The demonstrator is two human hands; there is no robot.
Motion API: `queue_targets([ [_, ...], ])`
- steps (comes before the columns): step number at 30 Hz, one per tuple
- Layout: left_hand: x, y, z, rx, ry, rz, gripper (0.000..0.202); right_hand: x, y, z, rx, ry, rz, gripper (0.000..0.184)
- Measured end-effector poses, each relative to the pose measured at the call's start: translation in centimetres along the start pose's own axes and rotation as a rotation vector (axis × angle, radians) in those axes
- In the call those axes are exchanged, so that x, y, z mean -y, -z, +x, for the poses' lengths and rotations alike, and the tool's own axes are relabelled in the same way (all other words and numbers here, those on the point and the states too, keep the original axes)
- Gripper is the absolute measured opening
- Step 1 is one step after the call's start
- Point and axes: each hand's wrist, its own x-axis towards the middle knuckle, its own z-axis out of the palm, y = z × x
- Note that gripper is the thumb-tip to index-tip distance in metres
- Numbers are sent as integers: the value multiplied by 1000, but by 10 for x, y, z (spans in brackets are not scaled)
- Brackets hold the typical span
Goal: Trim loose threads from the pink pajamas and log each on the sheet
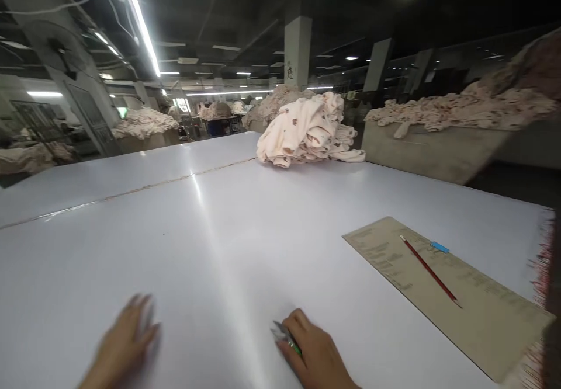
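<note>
Near the table's [219, 219] front edge a small green-and-metal tool [286, 337] — likely snips — is gripped in the right hand [316, 357], tip pointed up-left, away from the wrist. Left hand [125, 345] is laid flat, fingers spread, empty, blurred — well apart from the tool.

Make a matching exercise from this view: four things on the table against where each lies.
Things:
1. red pencil
2. pile of cream printed garments
3. small metal snips
4. blue chalk piece

Places:
A. under the right hand's fingers
B. far side of the white table
C. slanting across the brown card
D. near the card's far edge, by the pencil's top

Pairs: 1-C, 2-B, 3-A, 4-D
</note>
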Motion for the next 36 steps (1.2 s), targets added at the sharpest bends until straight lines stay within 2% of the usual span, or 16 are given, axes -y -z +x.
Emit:
queue_targets([
  [2,-59,-37,0,163,-106,-121,47,-25,15,-11,-50,-119,-81,18],
  [4,-127,-71,-4,280,-236,-220,53,-50,29,-25,-95,-213,-142,22],
  [6,-192,-96,-11,334,-302,-256,51,-74,43,-39,-114,-233,-153,30],
  [8,-247,-112,-16,374,-352,-281,50,-100,62,-51,-137,-247,-147,36],
  [10,-290,-123,-19,414,-410,-314,49,-133,88,-60,-182,-339,-162,36],
  [13,-343,-137,-20,470,-517,-366,49,-193,135,-69,-214,-608,-219,25],
  [16,-384,-149,-21,518,-631,-401,50,-242,170,-77,-122,-795,-218,25],
  [18,-401,-155,-22,542,-700,-406,49,-260,180,-80,-33,-825,-151,25],
  [20,-410,-159,-22,557,-746,-399,50,-266,180,-79,20,-792,-29,24],
  [23,-411,-162,-22,556,-759,-377,51,-261,174,-73,34,-671,270,29],
  [27,-407,-165,-22,514,-748,-346,47,-244,168,-57,-19,-537,606,36],
  [30,-406,-167,-22,516,-753,-349,47,-236,160,-46,-94,-502,667,36],
  [34,-405,-169,-21,527,-774,-352,49,-233,145,-43,-264,-545,590,40],
  [36,-405,-169,-20,530,-775,-343,50,-234,140,-44,-301,-562,549,43],
])
